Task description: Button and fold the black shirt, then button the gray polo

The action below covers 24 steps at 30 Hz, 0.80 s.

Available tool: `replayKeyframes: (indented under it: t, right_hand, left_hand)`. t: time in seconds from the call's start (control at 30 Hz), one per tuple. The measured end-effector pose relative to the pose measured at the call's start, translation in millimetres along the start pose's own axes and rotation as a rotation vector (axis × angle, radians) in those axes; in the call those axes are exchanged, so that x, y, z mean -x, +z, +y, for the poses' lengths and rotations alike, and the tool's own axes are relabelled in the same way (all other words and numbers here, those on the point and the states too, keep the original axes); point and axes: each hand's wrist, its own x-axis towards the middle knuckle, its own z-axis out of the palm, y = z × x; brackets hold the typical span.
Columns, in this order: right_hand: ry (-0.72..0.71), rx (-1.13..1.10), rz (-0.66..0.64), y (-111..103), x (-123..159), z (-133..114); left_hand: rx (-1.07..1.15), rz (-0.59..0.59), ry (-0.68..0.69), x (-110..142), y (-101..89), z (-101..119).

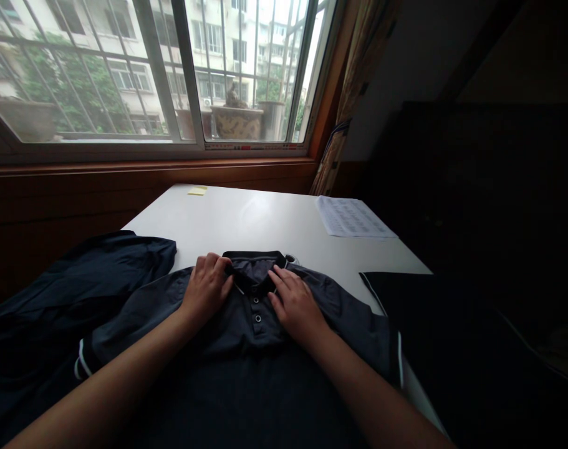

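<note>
A dark short-sleeved polo shirt (246,386) lies front up on the table, its collar at the far end and two buttons showing on the placket. White trim edges its sleeves. My left hand (205,285) is closed at the left side of the collar, fingers bent over its edge with the thumb beneath. On the collar's right side rests my right hand (298,305), fingers stretched out and slightly apart, thumb lower down near the placket. Behind the collar a small round object (290,259) partly shows; I cannot make out its kind.
Another dark garment (101,265) lies at the left edge, and dark cloth with pale piping (419,324) at the right. Printed sheets (353,217) and a yellow sticky note (197,191) lie on the white table (246,215). Beyond stand a barred window (190,75) and a curtain (344,125).
</note>
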Motion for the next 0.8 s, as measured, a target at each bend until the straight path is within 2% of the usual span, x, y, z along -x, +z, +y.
replayKeyframes:
  t: [0.13, 0.23, 0.37, 0.57, 0.67, 0.8]
  right_hand:
    - [-0.005, 0.021, -0.083, 3.3, 1.2, 2.7]
    - [-0.017, 0.024, -0.096, 3.2, 1.0, 3.8]
    - [0.013, 0.044, -0.101, 1.5, -1.8, 12.9]
    - [0.133, 0.159, -0.082, -4.5, -4.0, 54.7]
    - [0.193, 0.242, -0.114, -9.2, -2.0, 75.9]
    - [0.272, 0.3, -0.157, -15.2, 0.2, 91.0]
  left_hand:
    - [0.064, -0.042, 0.046, -0.8, -1.0, 1.8]
    - [0.044, -0.107, 0.09, -0.7, -0.2, 2.8]
    - [0.023, -0.119, 0.099, 2.3, 5.0, -0.1]
    - [0.017, -0.223, 0.071, 7.5, 10.8, -9.2]
    - [-0.005, -0.306, 0.054, 8.0, 7.7, -14.3]
    - [-0.03, -0.392, 0.027, 7.5, 1.3, -24.8]
